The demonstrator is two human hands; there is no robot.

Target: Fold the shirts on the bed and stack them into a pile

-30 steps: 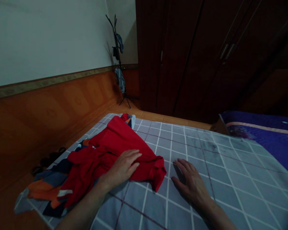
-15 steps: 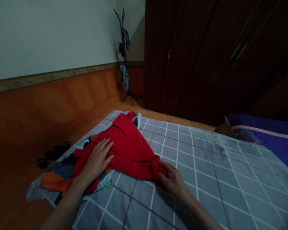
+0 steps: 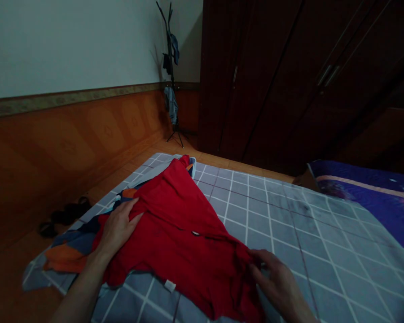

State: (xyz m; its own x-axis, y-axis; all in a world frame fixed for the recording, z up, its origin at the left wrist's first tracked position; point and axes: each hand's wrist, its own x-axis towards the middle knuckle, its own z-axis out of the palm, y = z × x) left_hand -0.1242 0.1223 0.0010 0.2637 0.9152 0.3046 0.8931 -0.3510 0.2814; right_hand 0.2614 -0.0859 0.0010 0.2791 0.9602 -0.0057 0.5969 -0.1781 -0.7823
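We face a dark wooden wardrobe [image 3: 265,89], a black coat rack [image 3: 171,67], and an orange wood-panelled wall [image 3: 70,148] under white plaster [image 3: 70,45].

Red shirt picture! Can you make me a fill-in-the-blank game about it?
The left hand and right hand both touch a ____ shirt.
The black coat stand stands in the room's ____.
Dark sandals lie on the ____.

Answers: red; corner; floor.
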